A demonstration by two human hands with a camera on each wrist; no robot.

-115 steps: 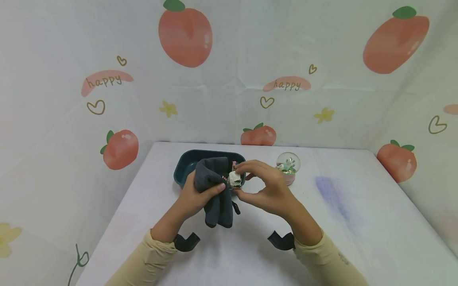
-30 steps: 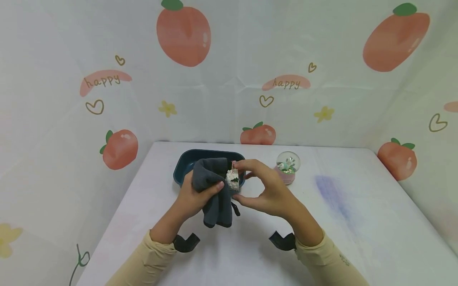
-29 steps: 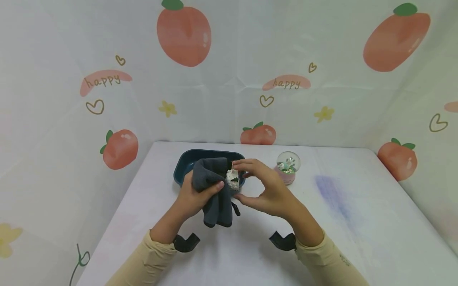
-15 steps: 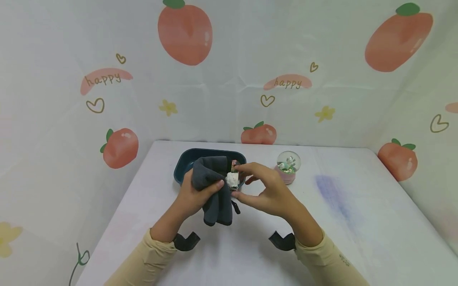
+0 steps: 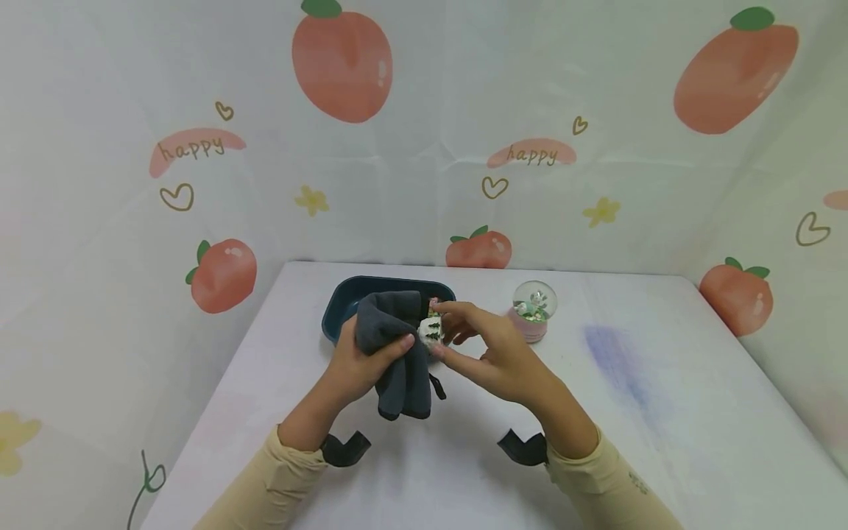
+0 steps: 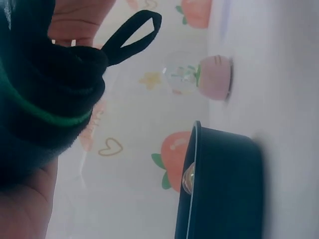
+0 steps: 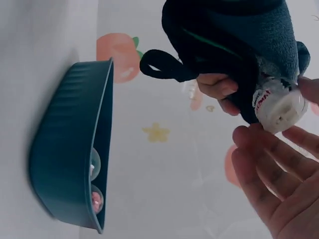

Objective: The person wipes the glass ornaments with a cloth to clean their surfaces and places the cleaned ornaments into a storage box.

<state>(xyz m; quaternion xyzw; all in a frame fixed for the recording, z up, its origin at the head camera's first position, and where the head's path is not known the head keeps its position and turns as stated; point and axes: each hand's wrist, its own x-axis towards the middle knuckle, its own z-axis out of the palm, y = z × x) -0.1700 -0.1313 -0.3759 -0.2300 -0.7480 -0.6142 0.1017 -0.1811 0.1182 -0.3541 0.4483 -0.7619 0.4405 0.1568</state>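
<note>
My left hand point(image 5: 354, 362) grips a dark grey-blue towel point(image 5: 395, 324), whose ends hang down below it. The towel wraps the far part of a small snow globe, and only the snow globe's white base point(image 5: 430, 333) with dark green trees sticks out toward the right. In the right wrist view, red lettering shows on the side of that base point(image 7: 279, 107). My right hand point(image 5: 493, 350) pinches the base between thumb and fingertips. A black loop point(image 7: 164, 64) hangs from the towel. Most of the glass is hidden by the cloth.
Behind the hands stands a dark teal tub point(image 5: 344, 302); the right wrist view shows two clear globes point(image 7: 96, 198) inside it. Another snow globe with a pink base point(image 5: 532, 313) stands on the white table point(image 5: 596, 442), right of the tub. A fruit-print cloth hangs behind.
The white base has turned, bringing different sides with green trees into view. My right fingers have shifted around it and now bend in closer. The left hand and towel have stayed nearly still.
</note>
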